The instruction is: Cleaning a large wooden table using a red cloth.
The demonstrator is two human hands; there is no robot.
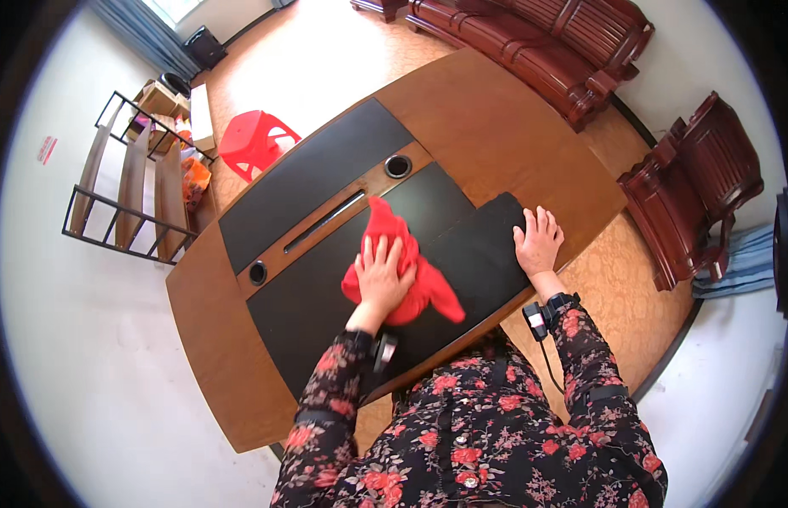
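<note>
A red cloth (392, 233) lies bunched on the black panel of a wooden table (495, 127). My left hand (382, 275) presses flat on top of the cloth, fingers spread, covering its middle. My right hand (538, 241) rests palm down on the black panel (479, 254) near the table's right edge, fingers apart, holding nothing, about a forearm's length right of the cloth.
Two round holes (398, 166) (258, 273) and a long slot (325, 222) run along the table's wooden centre strip. Dark red wooden chairs (690, 190) stand to the right and a sofa (538, 51) behind. A red plastic stool (254, 140) and a shelf rack (132, 182) stand at the left.
</note>
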